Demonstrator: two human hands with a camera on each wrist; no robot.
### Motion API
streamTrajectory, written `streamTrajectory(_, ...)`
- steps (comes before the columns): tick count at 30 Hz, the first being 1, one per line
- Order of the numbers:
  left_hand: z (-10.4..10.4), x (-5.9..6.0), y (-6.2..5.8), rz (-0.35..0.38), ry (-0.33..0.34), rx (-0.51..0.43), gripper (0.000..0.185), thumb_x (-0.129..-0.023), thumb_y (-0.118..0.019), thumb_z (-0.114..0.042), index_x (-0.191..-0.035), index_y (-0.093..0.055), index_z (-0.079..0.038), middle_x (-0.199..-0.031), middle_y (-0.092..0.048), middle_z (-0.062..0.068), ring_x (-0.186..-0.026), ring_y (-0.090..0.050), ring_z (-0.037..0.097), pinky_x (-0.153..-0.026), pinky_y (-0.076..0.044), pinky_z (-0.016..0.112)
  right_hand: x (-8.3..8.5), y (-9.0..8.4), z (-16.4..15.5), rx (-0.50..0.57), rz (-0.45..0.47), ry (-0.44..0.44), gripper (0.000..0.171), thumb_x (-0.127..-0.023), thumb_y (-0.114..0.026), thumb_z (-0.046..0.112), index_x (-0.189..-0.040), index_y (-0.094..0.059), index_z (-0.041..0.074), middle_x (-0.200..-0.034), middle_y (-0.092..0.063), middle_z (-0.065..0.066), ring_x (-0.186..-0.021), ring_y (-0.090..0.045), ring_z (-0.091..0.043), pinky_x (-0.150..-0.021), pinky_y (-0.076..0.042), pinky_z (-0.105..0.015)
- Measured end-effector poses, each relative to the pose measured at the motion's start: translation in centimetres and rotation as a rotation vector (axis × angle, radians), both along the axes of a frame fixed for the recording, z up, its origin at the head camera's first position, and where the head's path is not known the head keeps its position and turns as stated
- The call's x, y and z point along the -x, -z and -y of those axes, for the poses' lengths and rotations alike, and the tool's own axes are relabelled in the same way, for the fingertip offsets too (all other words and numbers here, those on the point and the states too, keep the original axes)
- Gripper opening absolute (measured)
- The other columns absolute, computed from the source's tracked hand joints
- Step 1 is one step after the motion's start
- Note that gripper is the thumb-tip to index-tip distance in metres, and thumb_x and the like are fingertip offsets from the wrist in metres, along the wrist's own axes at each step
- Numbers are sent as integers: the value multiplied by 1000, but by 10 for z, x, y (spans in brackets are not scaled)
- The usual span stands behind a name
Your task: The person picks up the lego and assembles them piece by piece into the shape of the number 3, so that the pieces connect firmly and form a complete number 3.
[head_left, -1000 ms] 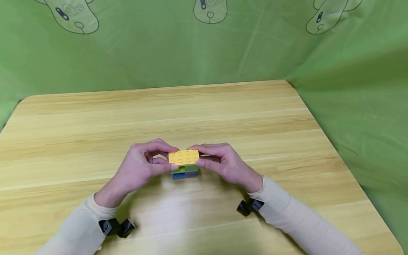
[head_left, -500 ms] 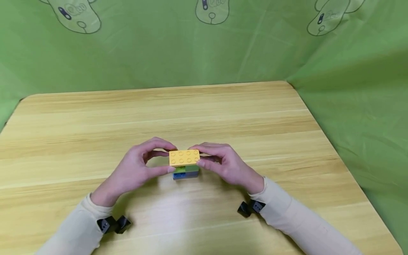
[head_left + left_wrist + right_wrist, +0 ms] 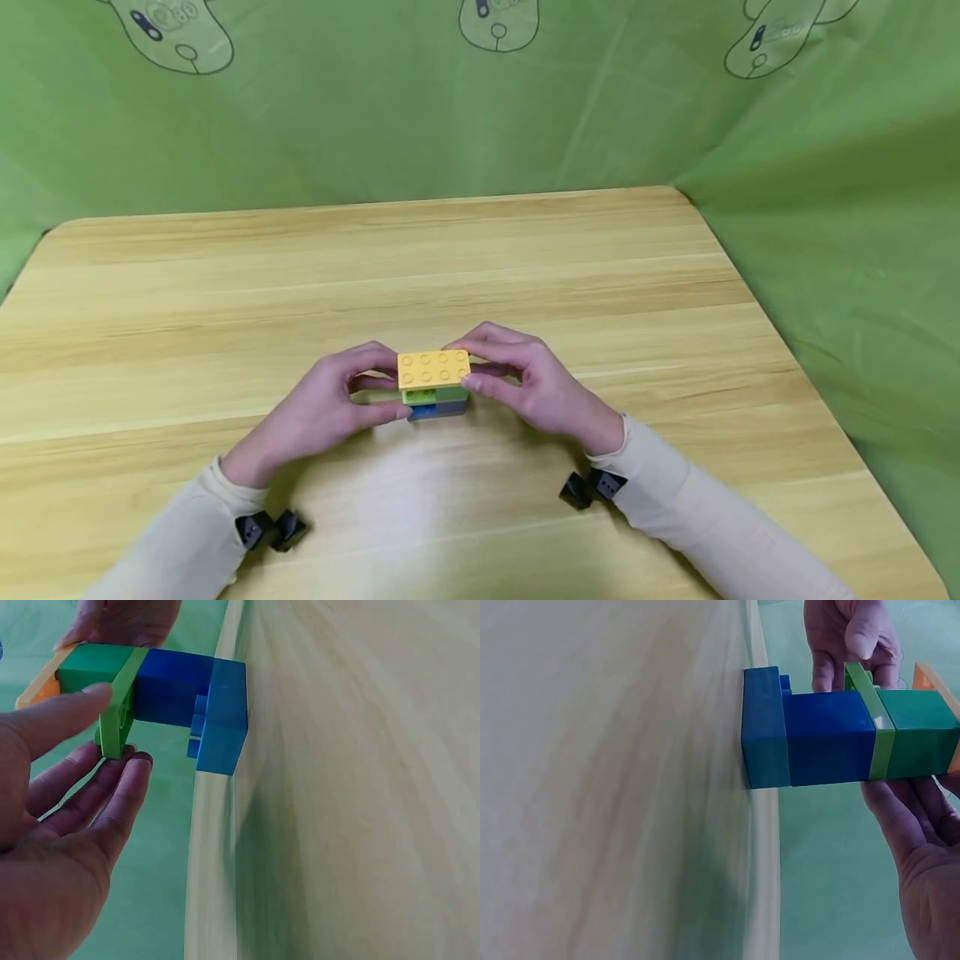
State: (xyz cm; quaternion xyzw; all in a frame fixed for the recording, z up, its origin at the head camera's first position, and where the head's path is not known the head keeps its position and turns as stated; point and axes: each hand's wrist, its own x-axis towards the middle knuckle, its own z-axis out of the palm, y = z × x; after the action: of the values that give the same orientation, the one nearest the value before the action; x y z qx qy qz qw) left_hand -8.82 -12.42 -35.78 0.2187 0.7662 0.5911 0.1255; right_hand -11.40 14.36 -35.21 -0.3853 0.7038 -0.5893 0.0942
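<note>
A tower of toy building bricks stands on the table: a blue brick (image 3: 221,716) lowest, a dark blue block (image 3: 829,739), a lime green plate (image 3: 120,712), a green block (image 3: 919,731) and a yellow brick (image 3: 433,369) on top. My right hand (image 3: 528,379) pinches the right end of the yellow brick between thumb and fingers. At the left side, my left hand (image 3: 333,400) has its thumb and fingers spread around the overhanging end of the lime plate, loosely bent. Whether they touch it I cannot tell. Fingertips behind the tower are partly hidden.
The wooden table (image 3: 225,292) spreads around the tower. Green cloth (image 3: 337,125) hangs behind it and along the right side. Black wrist cameras (image 3: 270,531) sit at both sleeves.
My left hand has let go of the yellow brick's left end and shifted lower, to the lime plate's level. My right hand stays at the yellow brick; its index finger has lifted slightly.
</note>
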Motion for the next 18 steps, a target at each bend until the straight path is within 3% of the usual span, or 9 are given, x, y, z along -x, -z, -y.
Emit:
streamTrajectory(9,-4,-2,2,-25,-50,2,34,-78,-80,6,-109,-69,-1,-111,-65,6,-102,-65,22,-87,-55,36,1,-1,0,-22,-27,14,33,-91,-64,-6,-124,-64,-5,-113,-61,-11,-101,-61,-25,-87,-55,-39)
streamTrajectory(18,-3,0,2,-12,-175,28,32,-83,-77,0,-114,-71,2,-115,-67,12,-100,-67,23,-81,-55,27,8,-8,2,-135,26,123,38,-96,-63,6,-134,-58,1,-120,-63,-5,-101,-62,-19,-83,-56,-33)
